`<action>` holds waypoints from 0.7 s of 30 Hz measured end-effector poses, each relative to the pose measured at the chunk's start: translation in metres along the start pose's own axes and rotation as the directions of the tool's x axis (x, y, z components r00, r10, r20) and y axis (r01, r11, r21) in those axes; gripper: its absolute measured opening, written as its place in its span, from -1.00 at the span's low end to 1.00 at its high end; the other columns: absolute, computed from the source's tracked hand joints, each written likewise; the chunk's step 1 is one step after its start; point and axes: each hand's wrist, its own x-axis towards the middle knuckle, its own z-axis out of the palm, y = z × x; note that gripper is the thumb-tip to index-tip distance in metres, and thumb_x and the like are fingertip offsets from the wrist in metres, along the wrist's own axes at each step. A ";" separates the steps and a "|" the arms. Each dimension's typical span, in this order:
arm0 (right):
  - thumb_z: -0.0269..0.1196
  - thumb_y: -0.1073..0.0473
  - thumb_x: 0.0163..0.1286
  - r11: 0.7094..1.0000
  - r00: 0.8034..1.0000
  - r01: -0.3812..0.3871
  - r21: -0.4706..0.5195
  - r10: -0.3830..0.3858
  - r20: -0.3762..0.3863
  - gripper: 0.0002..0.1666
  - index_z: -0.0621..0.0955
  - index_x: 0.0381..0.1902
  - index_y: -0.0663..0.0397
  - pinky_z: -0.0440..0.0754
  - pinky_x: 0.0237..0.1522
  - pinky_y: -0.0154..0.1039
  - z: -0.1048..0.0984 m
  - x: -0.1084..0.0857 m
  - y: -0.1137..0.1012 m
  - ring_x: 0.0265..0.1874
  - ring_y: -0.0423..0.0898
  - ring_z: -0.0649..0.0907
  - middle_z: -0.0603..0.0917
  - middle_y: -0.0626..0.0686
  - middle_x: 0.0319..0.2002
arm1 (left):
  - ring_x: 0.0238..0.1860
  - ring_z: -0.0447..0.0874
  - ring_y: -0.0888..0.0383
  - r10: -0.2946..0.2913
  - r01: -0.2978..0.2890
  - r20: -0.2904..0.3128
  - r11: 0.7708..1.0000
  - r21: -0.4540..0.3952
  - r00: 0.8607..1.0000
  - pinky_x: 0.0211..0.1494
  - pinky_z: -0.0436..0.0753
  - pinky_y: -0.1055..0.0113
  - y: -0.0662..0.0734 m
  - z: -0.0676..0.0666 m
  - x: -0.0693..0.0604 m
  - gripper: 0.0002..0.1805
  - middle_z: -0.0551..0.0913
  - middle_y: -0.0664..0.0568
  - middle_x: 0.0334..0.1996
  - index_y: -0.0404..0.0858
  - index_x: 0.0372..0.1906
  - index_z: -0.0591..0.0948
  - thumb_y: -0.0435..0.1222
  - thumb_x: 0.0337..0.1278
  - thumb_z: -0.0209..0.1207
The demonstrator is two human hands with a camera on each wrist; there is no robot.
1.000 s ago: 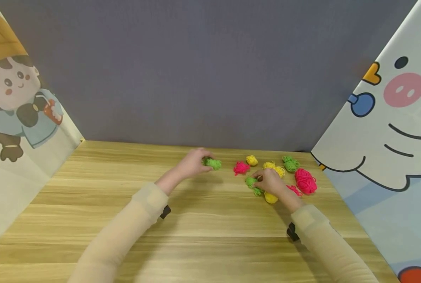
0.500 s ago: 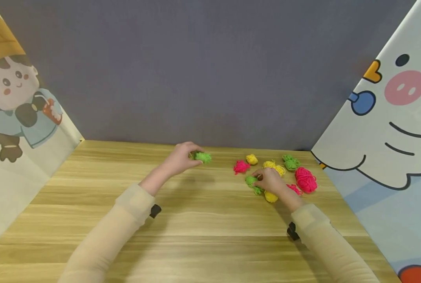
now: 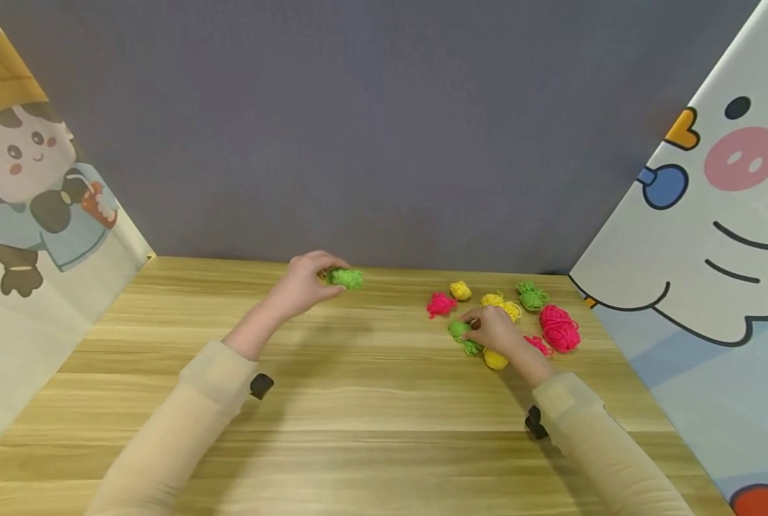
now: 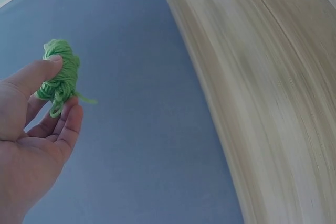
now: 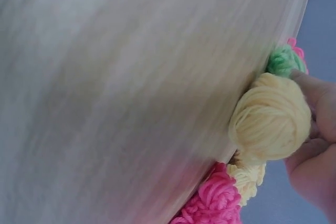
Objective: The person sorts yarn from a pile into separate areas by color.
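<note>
The left hand (image 3: 304,282) pinches a green yarn bundle (image 3: 347,279) above the wooden table (image 3: 371,423); a slack grip could let its loose end (image 4: 88,100) unwind. The right hand (image 3: 498,334) pinches a second green yarn bundle (image 3: 459,330) on the wooden table, beside a yellow yarn ball (image 3: 496,360) that a tug could roll away.

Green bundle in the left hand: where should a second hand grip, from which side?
I'd pinch the outer end of the green bundle, coming from the person's right. The left hand pinches it from the left, so that end juts out bare. Avoid the loose strand; it might pull free.
</note>
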 end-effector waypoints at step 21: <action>0.44 0.24 0.06 1.000 1.000 0.020 0.003 -0.020 -0.022 -0.70 0.71 -0.20 0.17 0.68 -0.33 -0.17 0.003 0.002 0.004 -0.35 -0.04 0.70 0.74 0.14 -0.27 | -0.14 0.56 0.00 -0.011 0.014 -0.070 0.999 0.050 0.997 0.00 0.59 0.02 -0.045 -0.030 -0.030 -0.58 0.63 -0.10 -0.11 -0.27 0.01 0.61 -0.36 -0.05 0.37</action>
